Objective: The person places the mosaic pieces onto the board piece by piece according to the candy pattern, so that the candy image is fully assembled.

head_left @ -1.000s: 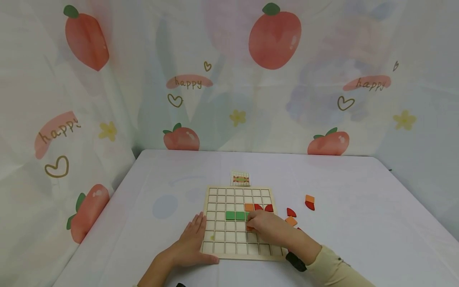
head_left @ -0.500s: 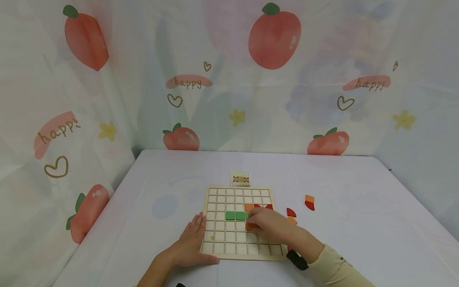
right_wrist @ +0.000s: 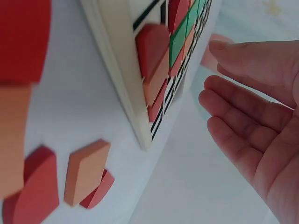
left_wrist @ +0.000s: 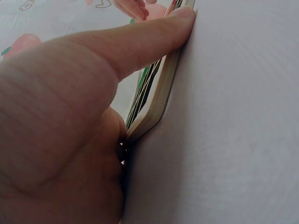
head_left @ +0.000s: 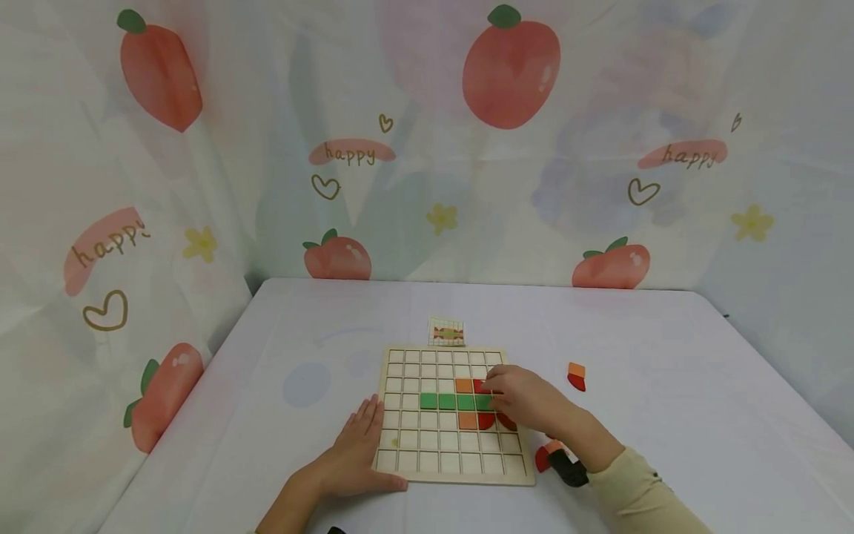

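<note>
My left hand [head_left: 350, 456] lies with straight fingers along the left edge of a wooden grid board [head_left: 460, 478], thumb at its near edge. In the left wrist view the thumb [left_wrist: 149, 44] rests against the board's rim. My right hand [head_left: 534, 400] is over the board's right side, its fingers loosely bent with nothing between them in the right wrist view. A row of green square tiles [head_left: 447, 402] crosses the middle. Orange squares [head_left: 468, 421] and red quarter-round tiles [head_left: 486, 422] sit above and below it. An orange tile [right_wrist: 156, 78] lies between red ones at the right edge.
A small pattern card [head_left: 446, 333] lies behind the board. Right of it are a loose orange square [head_left: 577, 369] and a red piece [head_left: 577, 383]. More loose red [head_left: 543, 458] and orange tiles lie near my right wrist, beside a black strap [head_left: 568, 470].
My right hand has moved right from the board's middle toward its right edge, uncovering more green tiles and the orange and red tiles below them. The left hand has stayed still.
</note>
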Demonstrator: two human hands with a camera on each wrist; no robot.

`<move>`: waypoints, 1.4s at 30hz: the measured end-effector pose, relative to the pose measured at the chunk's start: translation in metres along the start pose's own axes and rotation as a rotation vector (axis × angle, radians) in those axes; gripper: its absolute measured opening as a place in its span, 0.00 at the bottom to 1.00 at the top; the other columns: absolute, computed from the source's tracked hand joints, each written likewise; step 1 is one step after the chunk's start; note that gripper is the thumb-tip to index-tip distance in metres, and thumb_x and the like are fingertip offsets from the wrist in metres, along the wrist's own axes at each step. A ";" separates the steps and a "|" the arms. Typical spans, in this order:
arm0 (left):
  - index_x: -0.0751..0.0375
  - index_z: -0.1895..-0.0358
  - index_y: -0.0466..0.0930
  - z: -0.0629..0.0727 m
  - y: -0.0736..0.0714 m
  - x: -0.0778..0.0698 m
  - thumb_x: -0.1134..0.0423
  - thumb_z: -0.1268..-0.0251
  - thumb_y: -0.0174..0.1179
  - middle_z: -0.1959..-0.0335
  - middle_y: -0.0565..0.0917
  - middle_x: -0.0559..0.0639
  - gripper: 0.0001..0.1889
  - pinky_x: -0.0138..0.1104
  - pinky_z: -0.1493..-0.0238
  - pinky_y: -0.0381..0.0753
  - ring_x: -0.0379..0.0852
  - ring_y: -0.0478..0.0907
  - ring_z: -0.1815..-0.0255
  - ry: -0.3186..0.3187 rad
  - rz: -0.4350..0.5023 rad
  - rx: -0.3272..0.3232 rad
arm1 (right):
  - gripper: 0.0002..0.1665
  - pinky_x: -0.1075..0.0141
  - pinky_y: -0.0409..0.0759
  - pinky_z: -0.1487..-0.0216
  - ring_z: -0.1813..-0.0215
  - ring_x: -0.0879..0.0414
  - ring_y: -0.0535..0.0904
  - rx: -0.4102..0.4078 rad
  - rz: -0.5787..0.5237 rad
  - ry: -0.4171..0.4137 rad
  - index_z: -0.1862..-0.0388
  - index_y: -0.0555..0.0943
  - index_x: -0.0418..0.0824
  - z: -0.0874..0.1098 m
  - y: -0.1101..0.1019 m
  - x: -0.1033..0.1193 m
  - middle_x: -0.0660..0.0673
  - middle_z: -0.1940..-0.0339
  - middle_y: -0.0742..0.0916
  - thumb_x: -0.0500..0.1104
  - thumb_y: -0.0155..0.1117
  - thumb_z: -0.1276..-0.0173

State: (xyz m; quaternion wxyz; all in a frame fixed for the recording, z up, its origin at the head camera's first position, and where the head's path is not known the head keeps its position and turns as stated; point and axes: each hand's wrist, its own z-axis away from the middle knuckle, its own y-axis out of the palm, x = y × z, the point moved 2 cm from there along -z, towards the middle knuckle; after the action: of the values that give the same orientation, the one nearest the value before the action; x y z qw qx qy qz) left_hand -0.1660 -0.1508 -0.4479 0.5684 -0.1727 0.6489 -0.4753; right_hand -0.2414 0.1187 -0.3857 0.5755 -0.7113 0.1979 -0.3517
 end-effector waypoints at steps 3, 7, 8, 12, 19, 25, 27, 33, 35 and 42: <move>0.75 0.30 0.36 0.000 0.001 0.001 0.30 0.56 0.60 0.28 0.37 0.66 0.64 0.51 0.34 0.39 0.57 0.32 0.29 0.003 -0.005 -0.003 | 0.12 0.58 0.77 0.55 0.56 0.50 0.77 0.002 -0.036 0.099 0.59 0.84 0.36 0.001 -0.004 -0.008 0.45 0.59 0.82 0.35 0.68 0.44; 0.75 0.30 0.37 -0.001 0.000 0.000 0.30 0.56 0.60 0.28 0.38 0.66 0.64 0.51 0.34 0.39 0.57 0.32 0.28 0.000 0.000 -0.002 | 0.14 0.57 0.77 0.54 0.53 0.49 0.77 -0.014 -0.053 0.184 0.56 0.83 0.36 0.006 -0.010 -0.018 0.44 0.57 0.82 0.35 0.67 0.43; 0.75 0.30 0.37 -0.001 0.000 0.000 0.31 0.56 0.60 0.28 0.38 0.66 0.64 0.51 0.34 0.39 0.57 0.32 0.28 -0.001 0.003 -0.001 | 0.14 0.56 0.77 0.54 0.53 0.48 0.77 -0.026 -0.056 0.192 0.56 0.82 0.36 0.008 -0.011 -0.021 0.44 0.56 0.81 0.35 0.67 0.43; 0.75 0.30 0.37 0.000 -0.001 -0.002 0.31 0.56 0.60 0.28 0.38 0.66 0.64 0.51 0.34 0.39 0.57 0.32 0.28 -0.007 0.009 0.000 | 0.16 0.52 0.77 0.54 0.52 0.44 0.77 -0.105 -0.061 0.193 0.55 0.82 0.32 0.016 -0.016 -0.034 0.40 0.56 0.82 0.33 0.68 0.44; 0.77 0.31 0.38 0.002 -0.003 -0.003 0.33 0.56 0.62 0.29 0.38 0.68 0.63 0.52 0.34 0.39 0.59 0.33 0.29 0.009 0.011 -0.007 | 0.16 0.51 0.77 0.55 0.53 0.44 0.77 -0.198 -0.091 0.218 0.55 0.82 0.33 0.029 -0.020 -0.056 0.40 0.57 0.82 0.35 0.68 0.44; 0.76 0.31 0.38 0.002 -0.003 -0.004 0.32 0.56 0.61 0.29 0.38 0.67 0.63 0.52 0.34 0.39 0.59 0.33 0.29 -0.004 0.009 -0.001 | 0.16 0.50 0.77 0.55 0.54 0.43 0.77 -0.235 -0.082 0.256 0.56 0.82 0.31 0.038 -0.028 -0.062 0.39 0.58 0.83 0.33 0.68 0.45; 0.76 0.31 0.38 0.002 -0.003 -0.003 0.32 0.56 0.62 0.29 0.38 0.67 0.63 0.52 0.34 0.39 0.59 0.32 0.29 -0.003 0.011 -0.001 | 0.15 0.50 0.76 0.55 0.54 0.42 0.77 -0.259 -0.078 0.277 0.57 0.82 0.31 0.042 -0.031 -0.066 0.38 0.58 0.83 0.33 0.68 0.44; 0.76 0.31 0.38 0.003 -0.002 -0.003 0.32 0.56 0.62 0.29 0.38 0.67 0.63 0.52 0.34 0.38 0.59 0.32 0.29 -0.005 0.018 -0.006 | 0.15 0.48 0.76 0.55 0.53 0.40 0.76 -0.292 -0.097 0.336 0.56 0.81 0.31 0.051 -0.039 -0.074 0.36 0.57 0.82 0.34 0.66 0.42; 0.75 0.30 0.38 0.003 -0.002 -0.003 0.32 0.57 0.61 0.28 0.38 0.66 0.63 0.52 0.34 0.38 0.58 0.32 0.29 -0.010 0.017 -0.005 | 0.16 0.48 0.76 0.55 0.52 0.39 0.75 -0.284 -0.114 0.360 0.55 0.81 0.31 0.053 -0.040 -0.077 0.35 0.55 0.82 0.35 0.66 0.42; 0.75 0.30 0.38 0.002 -0.003 -0.002 0.32 0.56 0.62 0.28 0.39 0.66 0.63 0.52 0.34 0.38 0.59 0.33 0.29 0.002 0.017 -0.016 | 0.18 0.46 0.74 0.53 0.50 0.38 0.73 -0.251 -0.133 0.457 0.52 0.79 0.30 0.058 -0.038 -0.091 0.33 0.54 0.81 0.38 0.65 0.40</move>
State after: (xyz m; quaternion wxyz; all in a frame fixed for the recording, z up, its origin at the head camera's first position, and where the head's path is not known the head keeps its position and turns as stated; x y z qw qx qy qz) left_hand -0.1642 -0.1517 -0.4437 0.5702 -0.1713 0.6550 -0.4653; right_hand -0.2651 0.2305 -0.3788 0.3990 -0.6906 0.3175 -0.5130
